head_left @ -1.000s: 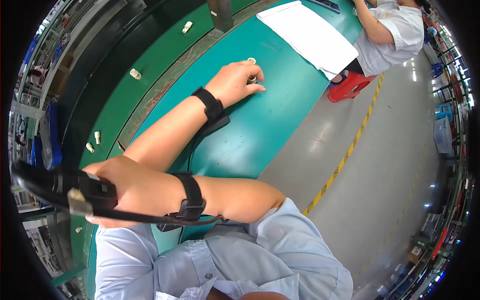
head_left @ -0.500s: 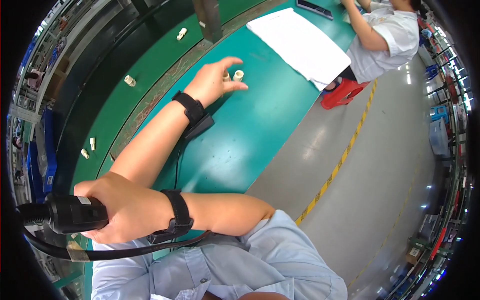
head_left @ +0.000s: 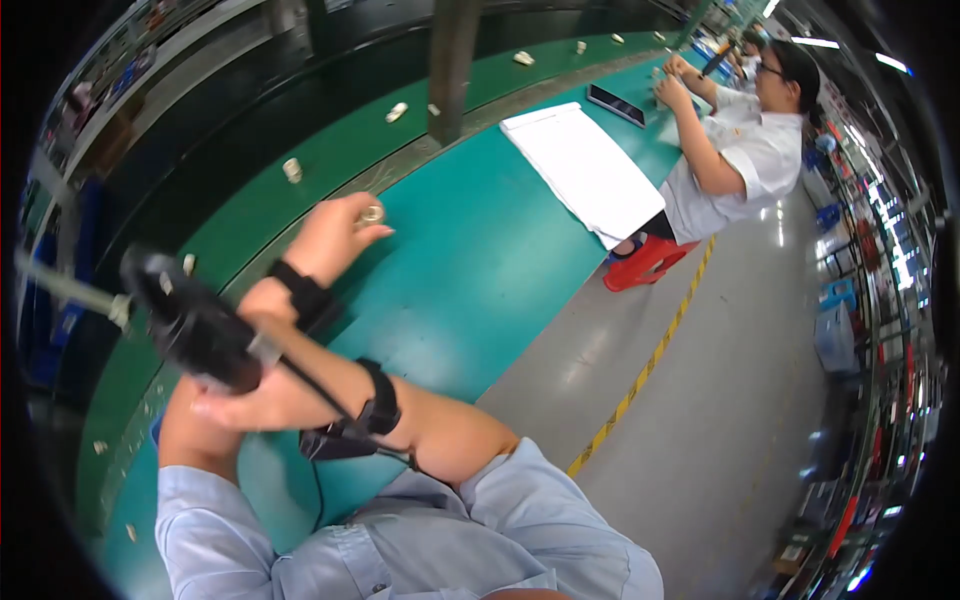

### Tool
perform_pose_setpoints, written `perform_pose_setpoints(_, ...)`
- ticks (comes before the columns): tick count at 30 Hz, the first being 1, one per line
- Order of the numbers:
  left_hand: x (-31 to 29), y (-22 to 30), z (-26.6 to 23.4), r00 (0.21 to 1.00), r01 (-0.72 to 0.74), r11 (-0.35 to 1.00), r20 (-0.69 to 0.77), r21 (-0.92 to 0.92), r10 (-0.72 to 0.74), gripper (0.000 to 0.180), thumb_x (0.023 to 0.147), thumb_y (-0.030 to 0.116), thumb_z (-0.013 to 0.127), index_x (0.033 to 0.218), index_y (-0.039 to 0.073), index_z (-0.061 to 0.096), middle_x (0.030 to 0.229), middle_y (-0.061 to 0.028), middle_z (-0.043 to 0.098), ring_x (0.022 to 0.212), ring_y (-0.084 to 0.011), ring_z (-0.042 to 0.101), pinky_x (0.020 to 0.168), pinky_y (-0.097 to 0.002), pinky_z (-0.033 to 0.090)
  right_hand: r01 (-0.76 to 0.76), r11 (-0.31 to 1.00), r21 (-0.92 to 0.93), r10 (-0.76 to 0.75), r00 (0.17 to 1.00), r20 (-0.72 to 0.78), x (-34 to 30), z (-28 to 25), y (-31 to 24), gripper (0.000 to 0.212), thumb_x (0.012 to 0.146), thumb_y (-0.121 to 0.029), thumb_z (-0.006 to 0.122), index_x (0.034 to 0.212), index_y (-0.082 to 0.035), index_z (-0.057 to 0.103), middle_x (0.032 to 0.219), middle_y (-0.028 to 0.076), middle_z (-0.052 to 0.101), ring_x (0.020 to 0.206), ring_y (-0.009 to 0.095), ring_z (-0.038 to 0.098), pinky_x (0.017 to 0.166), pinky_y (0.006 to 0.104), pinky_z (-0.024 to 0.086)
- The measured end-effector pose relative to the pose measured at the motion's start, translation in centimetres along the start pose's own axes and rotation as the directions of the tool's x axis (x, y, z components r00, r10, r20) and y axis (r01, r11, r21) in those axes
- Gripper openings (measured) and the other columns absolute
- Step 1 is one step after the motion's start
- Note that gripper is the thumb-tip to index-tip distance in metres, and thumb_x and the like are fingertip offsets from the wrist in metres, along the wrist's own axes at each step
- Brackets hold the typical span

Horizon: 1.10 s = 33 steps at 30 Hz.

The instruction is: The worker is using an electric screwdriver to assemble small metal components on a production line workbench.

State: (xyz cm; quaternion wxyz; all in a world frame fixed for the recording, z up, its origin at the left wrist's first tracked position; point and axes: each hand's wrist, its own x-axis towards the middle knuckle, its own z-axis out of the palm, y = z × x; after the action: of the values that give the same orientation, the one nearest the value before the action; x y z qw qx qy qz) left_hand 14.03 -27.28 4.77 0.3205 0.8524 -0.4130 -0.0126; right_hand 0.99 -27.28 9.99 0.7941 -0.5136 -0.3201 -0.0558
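Note:
My left hand point(head_left: 332, 238) is above the near side of the green table point(head_left: 450, 250), at the end of the crossed-over left forearm. Its thumb and fingers are closed around a small cream, cup-shaped plastic part point(head_left: 372, 214) with a round opening; whether a second one is behind it is hidden. My right hand point(head_left: 280, 397) lies across the left forearm, wrapped round the lower end of a black corded electric screwdriver point(head_left: 185, 320), blurred by motion and tilted up to the left. Its tip is not clear. Both wrists wear black straps.
A green conveyor belt point(head_left: 240, 210) runs beside the table, with scattered cream parts point(head_left: 292, 170) on it. A metal post point(head_left: 453, 75) stands between them. White sheets point(head_left: 580, 165) and a phone point(head_left: 616, 104) lie farther along. A co-worker point(head_left: 720, 150) sits on a red stool point(head_left: 640, 265).
My left hand has drawn back toward the left, its fingers closing on the cream part. My right hand has swung the screwdriver upward. The view has tilted, showing more of the co-worker.

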Motion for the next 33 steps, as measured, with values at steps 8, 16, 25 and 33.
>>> perform_pose_setpoints(8, -25.1, 4.1, -12.9, 0.936, 0.332, 0.943, -0.129, 0.008, -0.328, 0.019, 0.074, 0.013, 0.067, 0.087, 0.002, 0.059, 0.08, -0.0165, 0.06, 0.073, -0.0346, 0.058, 0.062, -0.0371, 0.046, -0.27, 0.963, 0.012, 0.27, 0.963, -0.017, 0.3, 2.3, 0.5, 0.015, 0.08, -0.009, 0.057, 0.091, 0.001, 0.053, 0.057, 0.004, 0.051, 0.049, 0.01, 0.048, 0.047, 0.0228, 0.037)
perform_pose_setpoints(16, -39.8, 1.3, -8.9, 0.849, 0.474, 0.88, -0.27, 0.01, -0.454, 0.019, 0.076, 0.016, 0.064, 0.088, 0.005, 0.055, 0.08, -0.0119, 0.059, 0.075, -0.0321, 0.059, 0.065, -0.0404, 0.047, -0.018, 0.999, -0.028, 0.018, 1.0, 0.019, 2.6, 9.2, 4.0, 0.021, 0.087, -0.021, 0.051, 0.097, -0.003, 0.049, 0.066, 0.003, 0.045, 0.058, 0.014, 0.045, 0.059, 0.0299, 0.04)
perform_pose_setpoints(25, -42.3, 0.0, -8.8, 0.844, 0.492, 0.87, -0.231, -0.022, -0.483, 0.028, 0.077, 0.018, 0.064, 0.1, 0.008, 0.052, 0.081, -0.0105, 0.058, 0.073, -0.0307, 0.059, 0.064, -0.0398, 0.047, -0.003, 0.991, -0.134, -0.007, 0.997, -0.075, 4.1, 16.3, 7.7, 0.017, 0.087, -0.019, 0.05, 0.093, -0.002, 0.049, 0.057, 0.003, 0.041, 0.05, 0.014, 0.042, 0.053, 0.03, 0.039)
perform_pose_setpoints(33, -40.4, 2.2, -7.8, 0.817, 0.471, 0.865, -0.286, -0.173, -0.502, 0.037, 0.078, 0.018, 0.064, 0.108, 0.006, 0.046, 0.084, -0.013, 0.057, 0.077, -0.0326, 0.058, 0.065, -0.0401, 0.047, -0.044, 0.996, -0.077, 0.043, 0.999, -0.012, 2.7, 14.2, 8.3, 0.017, 0.086, -0.018, 0.049, 0.092, -0.002, 0.049, 0.055, 0.004, 0.043, 0.048, 0.016, 0.043, 0.051, 0.0312, 0.04)
